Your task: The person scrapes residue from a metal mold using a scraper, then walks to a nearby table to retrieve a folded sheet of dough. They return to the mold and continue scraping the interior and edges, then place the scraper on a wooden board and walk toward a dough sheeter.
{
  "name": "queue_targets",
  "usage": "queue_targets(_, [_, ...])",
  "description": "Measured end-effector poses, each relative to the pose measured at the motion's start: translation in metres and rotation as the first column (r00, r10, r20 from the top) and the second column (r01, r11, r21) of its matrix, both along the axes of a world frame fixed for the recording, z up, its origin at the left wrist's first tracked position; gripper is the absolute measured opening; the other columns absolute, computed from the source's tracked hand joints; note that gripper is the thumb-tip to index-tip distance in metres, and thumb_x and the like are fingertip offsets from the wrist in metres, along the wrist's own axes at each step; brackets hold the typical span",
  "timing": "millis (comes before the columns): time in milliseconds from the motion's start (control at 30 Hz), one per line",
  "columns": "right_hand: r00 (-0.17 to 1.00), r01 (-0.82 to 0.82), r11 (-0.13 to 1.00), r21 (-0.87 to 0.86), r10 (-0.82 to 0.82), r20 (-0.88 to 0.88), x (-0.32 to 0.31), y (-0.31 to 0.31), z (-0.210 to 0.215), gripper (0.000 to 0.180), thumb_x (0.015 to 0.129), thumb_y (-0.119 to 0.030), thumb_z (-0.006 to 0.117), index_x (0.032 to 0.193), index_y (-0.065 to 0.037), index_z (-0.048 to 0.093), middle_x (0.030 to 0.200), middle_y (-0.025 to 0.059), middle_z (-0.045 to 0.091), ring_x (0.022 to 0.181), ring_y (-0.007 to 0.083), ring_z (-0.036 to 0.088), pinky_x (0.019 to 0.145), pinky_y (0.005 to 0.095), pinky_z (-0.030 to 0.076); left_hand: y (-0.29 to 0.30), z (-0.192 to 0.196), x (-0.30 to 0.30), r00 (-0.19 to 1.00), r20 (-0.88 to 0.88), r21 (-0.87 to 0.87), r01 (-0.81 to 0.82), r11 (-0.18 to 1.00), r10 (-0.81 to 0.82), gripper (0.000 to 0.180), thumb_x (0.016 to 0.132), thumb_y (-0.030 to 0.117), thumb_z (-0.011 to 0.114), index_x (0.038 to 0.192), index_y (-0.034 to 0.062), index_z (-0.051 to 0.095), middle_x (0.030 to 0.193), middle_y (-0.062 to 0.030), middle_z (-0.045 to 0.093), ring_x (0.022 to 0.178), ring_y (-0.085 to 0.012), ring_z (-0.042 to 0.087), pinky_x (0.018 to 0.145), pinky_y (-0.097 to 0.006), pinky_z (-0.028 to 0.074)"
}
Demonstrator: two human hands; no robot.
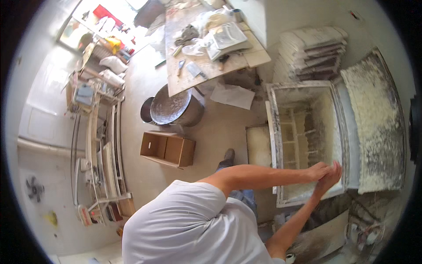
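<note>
My left hand (318, 171) and my right hand (330, 177) meet over the near right corner of a large open chest (271, 114) with a pale, worn rim. Their fingers look curled in and pressed together, and whatever might be between them is too small to make out. Inside the chest, a rack-like frame (292, 132) and a whitish, powdery coating show on the floor and walls. Leaning to the right of the chest is a flaking, pale-coated panel (378, 132), perhaps its lid.
A wooden table (246, 61) holds a scraper (195, 70), a brush (180, 66) and a white tray (226, 40). Stacked sacks (310, 53) stand beyond the chest. On the floor are a large metal pot (193, 110) and a cardboard box (180, 152); a long machine frame (116, 145) runs along the left.
</note>
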State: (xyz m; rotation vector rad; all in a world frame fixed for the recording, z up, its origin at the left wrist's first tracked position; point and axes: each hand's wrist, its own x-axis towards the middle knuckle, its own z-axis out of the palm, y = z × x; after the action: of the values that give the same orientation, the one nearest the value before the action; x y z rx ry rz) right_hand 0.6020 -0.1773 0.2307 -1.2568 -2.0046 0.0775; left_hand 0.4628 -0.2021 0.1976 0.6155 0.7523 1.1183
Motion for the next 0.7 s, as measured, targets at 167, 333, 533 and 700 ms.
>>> queue_targets(167, [0.888, 0.002, 0.935, -0.355, -0.165, -0.430, -0.055, -0.016, -0.064, 0.049, 0.113, -0.039, 0.039, 0.141, -0.003, 0.057, 0.139, 0.0162, 0.059, 0.124, 0.0300, 0.058, 0.106, 0.0418, 0.044, -0.014, -0.008, -0.039, 0.961, -0.233, -0.056, -0.168, 0.984, 0.151, 0.057, 0.108, 0.053, 0.046, 0.112, 0.0002, 0.068, 0.106, -0.0077, 0.067, 0.101, -0.0192, 0.059, 0.089, -0.040, 0.048])
queue_targets(333, [0.847, -0.309, 0.776, -0.550, -0.038, -0.531, -0.169, -0.040, -0.072, 0.035, 0.111, -0.030, 0.050, 0.126, -0.002, 0.064, 0.119, 0.0134, 0.068, 0.108, 0.0265, 0.064, 0.095, 0.0400, 0.049, -0.072, -0.015, -0.150, 0.884, -0.435, -0.090, -0.229, 0.969, 0.168, 0.049, 0.107, 0.040, 0.054, 0.091, -0.0022, 0.073, 0.085, -0.0062, 0.071, 0.075, -0.0197, 0.063, 0.073, -0.037, 0.053])
queue_targets(533, [0.907, -0.387, 0.729, -0.565, 0.191, -0.375, -0.315, -0.084, -0.084, 0.027, 0.105, -0.024, 0.061, 0.115, 0.001, 0.068, 0.104, 0.0154, 0.070, 0.092, 0.0282, 0.068, 0.082, 0.0398, 0.054, -0.247, -0.113, -0.391, 0.800, -0.375, -0.331, -0.588, 0.738, 0.469, 0.033, 0.109, 0.032, 0.054, 0.105, 0.0051, 0.072, 0.094, -0.0070, 0.074, 0.083, -0.0173, 0.072, 0.076, -0.033, 0.061])
queue_targets(700, [0.929, -0.369, 0.656, -0.659, 0.276, -0.246, -0.476, -0.095, -0.120, 0.022, 0.100, -0.019, 0.067, 0.110, 0.000, 0.070, 0.096, 0.0120, 0.072, 0.084, 0.0239, 0.067, 0.081, 0.0381, 0.055, -0.449, -0.218, -0.545, 0.575, -0.533, -0.561, -0.789, 0.249, 0.620, 0.018, 0.098, 0.018, 0.058, 0.097, 0.0049, 0.070, 0.084, -0.0096, 0.071, 0.068, -0.0219, 0.068, 0.060, -0.035, 0.056])
